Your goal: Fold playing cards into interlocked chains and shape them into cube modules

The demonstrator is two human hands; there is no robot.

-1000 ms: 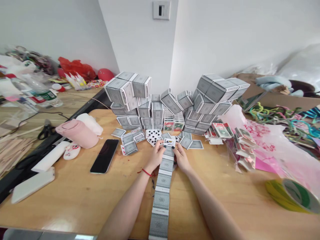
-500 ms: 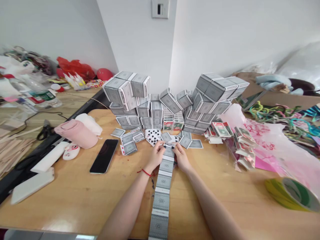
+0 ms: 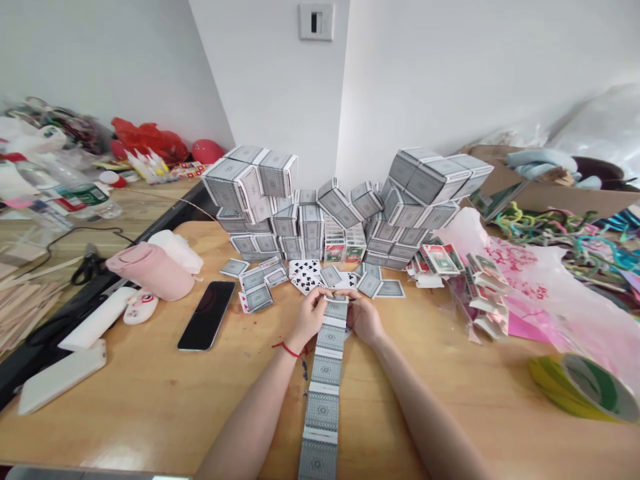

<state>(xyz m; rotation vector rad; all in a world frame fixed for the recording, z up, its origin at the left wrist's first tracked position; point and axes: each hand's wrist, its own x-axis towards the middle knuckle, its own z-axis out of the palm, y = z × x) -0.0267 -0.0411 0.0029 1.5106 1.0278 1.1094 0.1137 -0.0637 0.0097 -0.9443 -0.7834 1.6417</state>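
A card strip [image 3: 325,370], made up of grey-backed playing cards set end to end with paler bands between them, is laid lengthwise on the worktop [image 3: 150,413], its near end cut off by the lower edge of the view. The far end of the card strip is held by both hands. Its left edge is pinched there between the thumb and fingers of the left hand [image 3: 311,316], above whose wrist a red cord [image 3: 289,349] is worn. The right edge of the same end is pinched by the right hand [image 3: 365,319], whose fingertips are partly hidden. Between the two, the end card is seen almost edge-on, so its face cannot be read.

Just beyond the card strip, face-up cards [image 3: 305,268] with black pips are scattered, and face-down cards [image 3: 258,297] are spread beyond it to the left. Farther beyond, a left stack [image 3: 235,183] and a right stack [image 3: 433,177] of card-covered blocks are raised. To the left of the card strip, a black phone [image 3: 207,315] is laid flat, and well to its right a yellow tape roll [image 3: 553,385] is placed.
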